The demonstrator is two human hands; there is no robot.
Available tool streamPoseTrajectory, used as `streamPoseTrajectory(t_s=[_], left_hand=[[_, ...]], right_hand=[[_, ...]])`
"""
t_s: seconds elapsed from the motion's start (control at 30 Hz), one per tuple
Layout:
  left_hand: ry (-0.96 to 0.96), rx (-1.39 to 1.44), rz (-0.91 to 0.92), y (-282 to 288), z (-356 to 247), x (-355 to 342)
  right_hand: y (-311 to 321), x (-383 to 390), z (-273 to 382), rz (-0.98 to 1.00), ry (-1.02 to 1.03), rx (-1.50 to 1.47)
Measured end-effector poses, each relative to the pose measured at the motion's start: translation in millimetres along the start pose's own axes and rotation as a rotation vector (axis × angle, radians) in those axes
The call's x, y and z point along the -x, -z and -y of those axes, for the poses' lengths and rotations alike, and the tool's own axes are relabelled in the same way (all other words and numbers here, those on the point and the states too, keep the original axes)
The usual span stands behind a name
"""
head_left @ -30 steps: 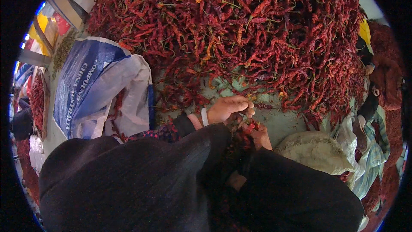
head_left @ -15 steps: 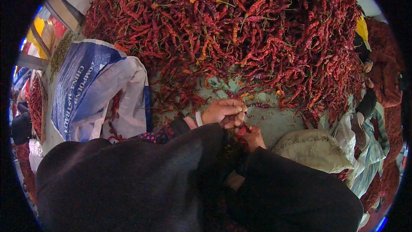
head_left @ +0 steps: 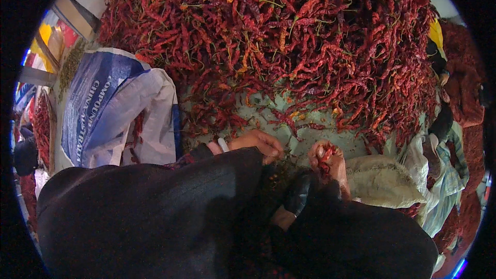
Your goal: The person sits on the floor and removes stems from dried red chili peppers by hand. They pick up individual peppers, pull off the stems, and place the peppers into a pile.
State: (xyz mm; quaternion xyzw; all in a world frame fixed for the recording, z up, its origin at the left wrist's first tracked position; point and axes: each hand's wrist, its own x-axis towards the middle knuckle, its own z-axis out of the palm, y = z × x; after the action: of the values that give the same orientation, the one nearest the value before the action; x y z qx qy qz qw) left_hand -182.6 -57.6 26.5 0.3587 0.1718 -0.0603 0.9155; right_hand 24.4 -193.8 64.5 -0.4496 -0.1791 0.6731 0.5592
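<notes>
My right hand [head_left: 333, 168] is curled, palm up, around dried red chillies [head_left: 324, 163]; they show between its fingers and palm. To its left, my left hand [head_left: 261, 143] hangs palm down with its fingers bent together; their tips and anything in them are hidden. A white band [head_left: 223, 144] circles the left wrist. Below that hand, small dark bits [head_left: 281, 173] lie on the dark cloth between my arms. Beyond both hands rises a large pile of dried red chillies [head_left: 289, 36], with loose ones scattered on the grey floor [head_left: 330, 139] at its near edge.
A blue and white woven sack [head_left: 98, 108] lies at the left, chillies in its mouth. At the right are a beige sack [head_left: 382, 178] and a pale striped sack [head_left: 447, 175]. A person's dark sleeve [head_left: 435, 57] shows at the far right beside the pile.
My hands were together and have parted. The left has drawn back to the left and turned palm down; the right has moved right and turned up, closed around chillies.
</notes>
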Motion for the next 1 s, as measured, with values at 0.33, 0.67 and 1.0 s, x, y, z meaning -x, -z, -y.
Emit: streamPoseTrajectory(t_s=[0.33,0.67,1.0], left_hand=[[-0.492,-1.021,0.334,-53,25,-23],[-0.205,-0.925,0.159,-44,30,-19],[-0.127,-0.252,-0.245,-34,17,-10]], right_hand=[[-9,-34,22,-0.207,0.005,0.239],[-23,-103,-20,-0.216,-0.005,1.732],[-12,-99,2,-0.356,0.457,1.413]])
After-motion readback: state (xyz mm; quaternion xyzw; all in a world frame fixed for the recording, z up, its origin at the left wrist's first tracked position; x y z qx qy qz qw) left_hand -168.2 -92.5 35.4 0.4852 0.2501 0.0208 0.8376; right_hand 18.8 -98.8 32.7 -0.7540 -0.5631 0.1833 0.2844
